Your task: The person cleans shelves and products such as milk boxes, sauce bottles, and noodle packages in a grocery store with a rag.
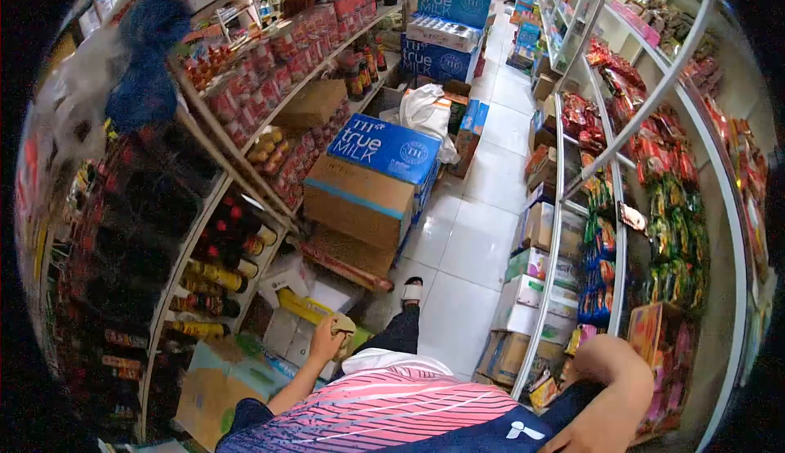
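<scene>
My left hand (325, 342) is closed around a small tan, cloth-like thing (344, 326), whose exact kind I cannot make out. It is in front of my body, close to a yellow strip (304, 307) on the white and grey boxes at the left. My right arm is bent at the right side. Its hand (582, 435) lies against my striped shirt at the bottom edge of the view, with the fingers cut off or hidden. One foot in a sandal (413, 290) is on the floor tiles.
Blue and brown milk cartons (372, 171) stand stacked ahead on the left. A white-tiled aisle (470, 232) runs forward. Shelves of jars and bottles (217, 277) line the left; a metal-framed rack of snack packets (666, 224) and cardboard boxes (531, 298) line the right.
</scene>
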